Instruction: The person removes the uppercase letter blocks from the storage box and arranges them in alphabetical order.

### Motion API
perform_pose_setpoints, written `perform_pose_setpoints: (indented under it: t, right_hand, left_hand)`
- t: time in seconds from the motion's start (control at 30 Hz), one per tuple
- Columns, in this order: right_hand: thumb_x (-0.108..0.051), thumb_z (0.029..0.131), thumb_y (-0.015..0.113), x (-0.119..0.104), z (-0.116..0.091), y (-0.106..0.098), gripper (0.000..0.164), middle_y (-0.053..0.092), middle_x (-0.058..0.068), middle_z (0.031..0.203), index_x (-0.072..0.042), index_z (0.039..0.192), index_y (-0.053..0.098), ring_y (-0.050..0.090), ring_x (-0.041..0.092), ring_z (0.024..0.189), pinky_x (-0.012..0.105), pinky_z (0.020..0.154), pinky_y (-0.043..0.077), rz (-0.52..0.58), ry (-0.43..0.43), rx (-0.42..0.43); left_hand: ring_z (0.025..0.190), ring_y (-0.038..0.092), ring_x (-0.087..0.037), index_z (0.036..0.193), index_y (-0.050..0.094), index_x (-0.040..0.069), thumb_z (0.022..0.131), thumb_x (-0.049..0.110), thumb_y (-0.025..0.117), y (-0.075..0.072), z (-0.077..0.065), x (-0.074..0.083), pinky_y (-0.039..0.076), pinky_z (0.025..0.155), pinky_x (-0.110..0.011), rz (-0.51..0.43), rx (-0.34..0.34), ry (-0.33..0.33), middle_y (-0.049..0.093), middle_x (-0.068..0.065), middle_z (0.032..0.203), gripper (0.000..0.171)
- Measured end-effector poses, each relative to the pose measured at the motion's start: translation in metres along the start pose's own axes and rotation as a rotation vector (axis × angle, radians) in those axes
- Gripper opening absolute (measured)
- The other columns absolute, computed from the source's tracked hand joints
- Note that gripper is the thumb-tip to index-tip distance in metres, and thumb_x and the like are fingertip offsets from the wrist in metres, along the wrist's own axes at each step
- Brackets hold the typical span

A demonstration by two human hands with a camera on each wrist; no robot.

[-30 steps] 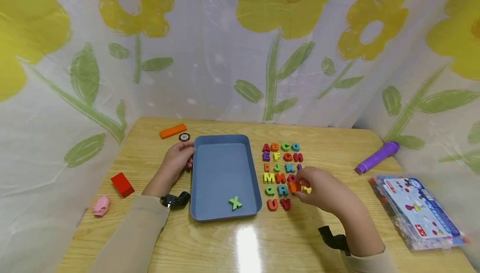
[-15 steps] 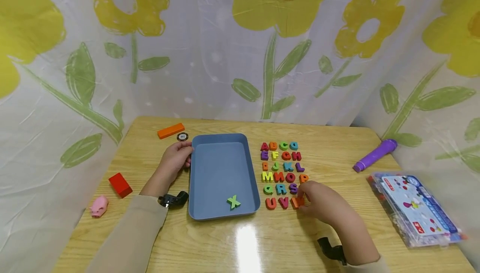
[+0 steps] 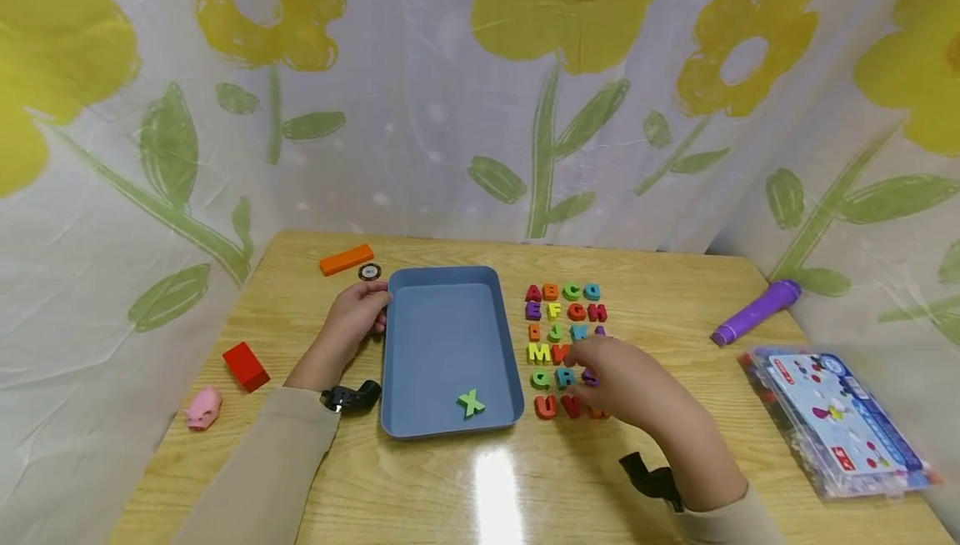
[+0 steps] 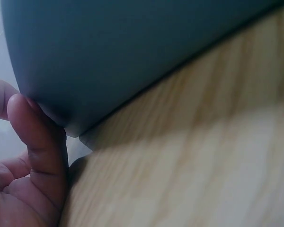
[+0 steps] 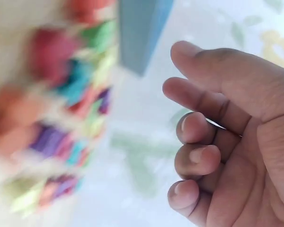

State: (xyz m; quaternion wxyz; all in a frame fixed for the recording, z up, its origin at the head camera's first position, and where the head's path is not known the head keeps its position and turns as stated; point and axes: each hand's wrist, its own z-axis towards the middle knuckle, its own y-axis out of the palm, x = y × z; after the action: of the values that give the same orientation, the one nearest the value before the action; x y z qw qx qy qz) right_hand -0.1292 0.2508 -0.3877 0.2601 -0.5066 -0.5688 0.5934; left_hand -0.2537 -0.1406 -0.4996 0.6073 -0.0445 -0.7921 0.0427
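My left hand [image 3: 358,312] holds the blue-grey tray [image 3: 442,424] by its left side, its thumb [image 4: 31,123] against the outer wall in the left wrist view. A green letter X [image 3: 471,403] lies inside the tray near its front right corner. My right hand [image 3: 626,378] hovers over the right side of the rows of coloured letters, fingers loosely bent and holding nothing. Under it an orange letter W [image 3: 599,412] shows in part, beside the red V [image 3: 572,407] and the orange-red U [image 3: 545,407]. The hand hides several letters; the right wrist view blurs them.
Left of the tray lie an orange block [image 3: 347,260], a black-and-white round chip [image 3: 369,272], a red block [image 3: 246,367] and a pink toy pig [image 3: 203,408]. To the right are a purple cylinder [image 3: 756,312] and a clear box with a printed label [image 3: 836,420].
My right hand brought the orange W to the right end of the front row, let go of it, then lifted and moved left and back. The left hand stays at the tray.
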Motion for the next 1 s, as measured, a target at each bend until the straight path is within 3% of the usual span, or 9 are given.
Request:
perform_pose_setpoints:
  t: [0.2,0.37,0.5,0.67,1.0]
  right_hand:
    - [-0.021,0.095,0.087,-0.053,0.040,-0.017,0.029,0.075,0.001,0.116,-0.013,0.120,0.077,0.071,0.019,0.103,0.038,0.092,0.061,-0.083,-0.143,0.016]
    - [-0.021,0.096,0.087,-0.083,0.071,-0.011,0.027,0.074,0.002,0.119,-0.016,0.121,0.079,0.071,0.018,0.102,0.035,0.090,0.061,-0.176,-0.245,-0.098]
    - [-0.025,0.093,0.090,-0.092,0.084,0.006,0.029,0.076,0.001,0.116,-0.017,0.118,0.081,0.071,0.016,0.097,0.034,0.087,0.062,-0.252,-0.291,-0.181]
    - [-0.029,0.087,0.095,-0.096,0.091,0.024,0.029,0.074,-0.006,0.104,-0.019,0.111,0.082,0.065,0.010,0.089,0.032,0.085,0.060,-0.291,-0.302,-0.214]
    - [-0.027,0.087,0.094,-0.102,0.095,0.036,0.021,0.062,-0.011,0.084,-0.021,0.092,0.075,0.055,0.010,0.075,0.027,0.069,0.049,-0.317,-0.286,-0.280]
  left_hand:
    - [0.070,0.057,-0.009,0.150,0.057,-0.002,0.106,0.017,0.061,0.001,0.004,-0.004,0.053,0.062,-0.020,-0.011,-0.002,-0.002,0.063,-0.005,0.098,0.048]
    - [0.069,0.057,-0.009,0.149,0.058,-0.002,0.106,0.017,0.062,0.004,0.005,-0.003,0.053,0.062,-0.019,-0.027,-0.004,-0.003,0.063,-0.004,0.096,0.047]
    - [0.069,0.057,-0.009,0.148,0.059,-0.001,0.106,0.017,0.061,0.005,0.005,-0.003,0.053,0.062,-0.019,-0.021,-0.001,-0.002,0.064,-0.003,0.096,0.046]
    - [0.069,0.057,-0.010,0.148,0.059,-0.001,0.106,0.018,0.061,0.005,0.004,-0.004,0.053,0.062,-0.020,-0.012,0.004,-0.001,0.063,-0.004,0.096,0.046]
    - [0.066,0.057,-0.009,0.148,0.058,-0.003,0.106,0.017,0.062,0.000,0.002,-0.005,0.053,0.060,-0.020,-0.024,0.008,0.003,0.061,-0.003,0.091,0.047]
